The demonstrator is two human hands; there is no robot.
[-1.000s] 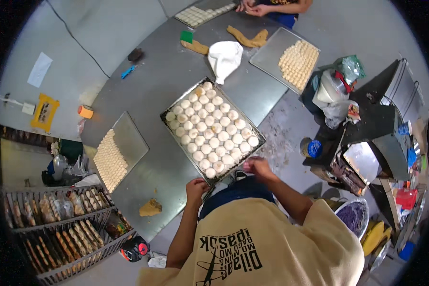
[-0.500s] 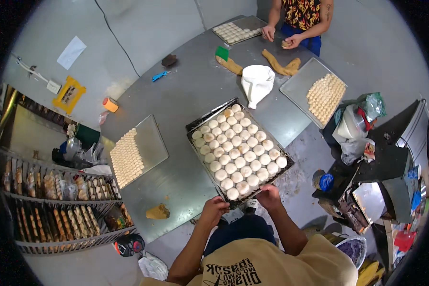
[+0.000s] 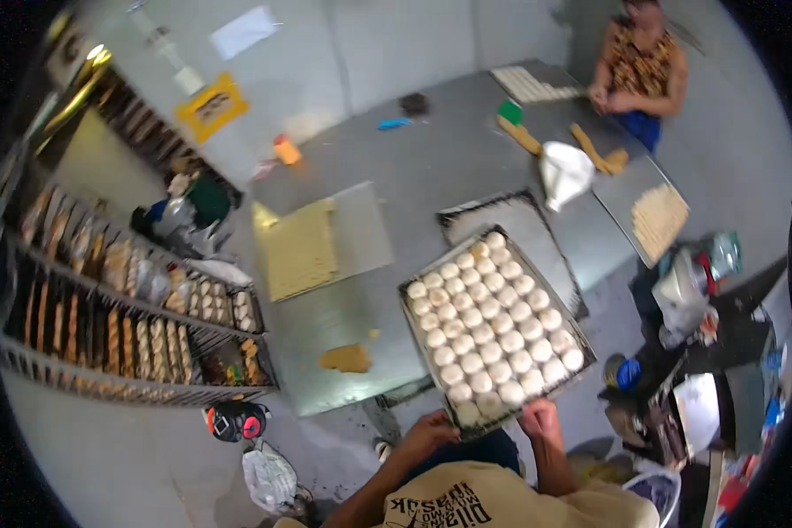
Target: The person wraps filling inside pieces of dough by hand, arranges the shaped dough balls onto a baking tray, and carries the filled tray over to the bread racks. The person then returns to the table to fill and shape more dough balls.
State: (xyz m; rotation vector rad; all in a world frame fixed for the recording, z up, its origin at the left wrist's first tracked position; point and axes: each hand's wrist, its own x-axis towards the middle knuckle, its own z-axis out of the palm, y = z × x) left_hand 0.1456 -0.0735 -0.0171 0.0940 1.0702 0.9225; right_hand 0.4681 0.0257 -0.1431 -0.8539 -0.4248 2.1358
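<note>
A dark-rimmed baking tray (image 3: 421, 356) full of round white dough balls (image 3: 493, 330) is tilted in front of me, held by its near edge. My left hand (image 3: 433, 431) grips the near left corner, its fingers closed on the rim. Farther right along the same edge, my right hand (image 3: 539, 418) is closed on the rim too. Beyond it, partly covered by the held tray, a second dark-edged tray (image 3: 524, 220) lies on the grey table (image 3: 387, 308).
To the left stand a tray of small dough pieces (image 3: 304, 251) and a rack of bread (image 3: 132, 326). A brown dough lump (image 3: 346, 358) lies near the table edge. A white bag (image 3: 566, 172) lies farther back; a co-worker (image 3: 638, 70) stands at the far right. Dark equipment (image 3: 669, 405) is on the right.
The tray of dough balls has come up off the table toward me, uncovering the other tray beneath. My view has turned left, and both hands still hold the near edge.
</note>
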